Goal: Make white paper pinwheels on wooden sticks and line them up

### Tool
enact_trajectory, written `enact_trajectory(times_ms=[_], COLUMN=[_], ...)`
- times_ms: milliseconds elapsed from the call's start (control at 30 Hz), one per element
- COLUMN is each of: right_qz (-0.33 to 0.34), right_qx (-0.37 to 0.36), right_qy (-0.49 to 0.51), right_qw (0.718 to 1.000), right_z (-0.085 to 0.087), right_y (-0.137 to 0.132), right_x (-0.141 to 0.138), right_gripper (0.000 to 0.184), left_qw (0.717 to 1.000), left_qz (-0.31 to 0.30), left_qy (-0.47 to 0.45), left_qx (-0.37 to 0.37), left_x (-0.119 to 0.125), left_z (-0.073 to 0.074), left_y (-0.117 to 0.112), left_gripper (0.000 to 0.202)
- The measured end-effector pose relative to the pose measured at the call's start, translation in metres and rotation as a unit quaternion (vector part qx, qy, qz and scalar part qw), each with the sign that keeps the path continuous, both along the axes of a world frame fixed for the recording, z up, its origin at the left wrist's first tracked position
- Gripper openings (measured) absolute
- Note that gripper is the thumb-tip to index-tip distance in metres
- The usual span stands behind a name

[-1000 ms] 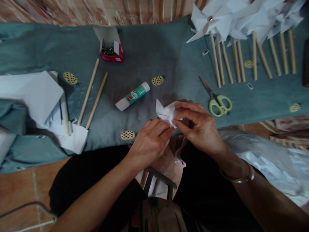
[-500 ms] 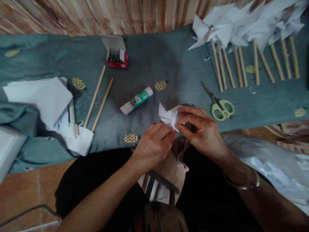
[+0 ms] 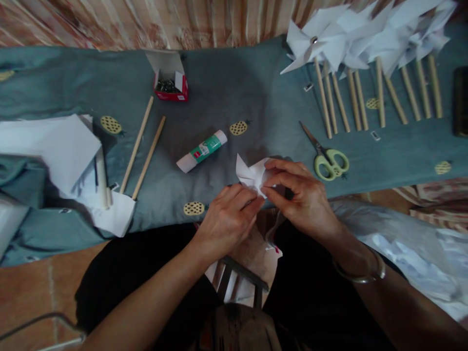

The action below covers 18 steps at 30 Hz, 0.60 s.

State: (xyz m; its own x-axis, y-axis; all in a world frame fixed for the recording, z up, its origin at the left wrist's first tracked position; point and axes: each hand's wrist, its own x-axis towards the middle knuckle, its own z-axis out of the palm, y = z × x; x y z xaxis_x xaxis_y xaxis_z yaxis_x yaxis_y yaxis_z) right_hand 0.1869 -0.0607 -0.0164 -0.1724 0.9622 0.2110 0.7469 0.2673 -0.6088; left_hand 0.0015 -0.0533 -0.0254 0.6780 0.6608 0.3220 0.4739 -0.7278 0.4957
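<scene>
A small folded white paper piece (image 3: 249,175) is pinched between both my hands just above the near edge of the grey-green cloth (image 3: 226,87). My left hand (image 3: 228,217) is closed, its fingertips pressing the paper's lower corner. My right hand (image 3: 303,195), with a bangle on the wrist, is closed with thumb and fingers curled around the paper's right side. A glue stick (image 3: 202,150) lies just left of the paper. Green-handled scissors (image 3: 327,157) lie just right of my right hand.
Several finished white paper pinwheels (image 3: 340,34) on wooden sticks line the far right. Two loose sticks (image 3: 142,144) and a red box of pins (image 3: 170,80) sit left of centre. White paper sheets (image 3: 54,146) are piled at the left. A plastic bag (image 3: 409,243) lies at my right.
My hands keep working the same paper piece in place, fingers shifting only slightly. The view has swayed a little.
</scene>
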Motion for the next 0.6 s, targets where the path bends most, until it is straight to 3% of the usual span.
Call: enact_trajectory(times_ms=[600], right_qz=[-0.001], right_qx=[-0.013], right_qy=[0.003], right_qw=[1.000], right_z=[-0.0010], right_y=[-0.0032], right_x=[0.0011], right_gripper=[0.013], left_qw=[1.000], left_qz=[-0.003], left_qy=[-0.008], left_qx=[-0.003], left_x=[0.0000], left_z=[-0.0007], left_y=[0.0001], left_gripper=[0.017])
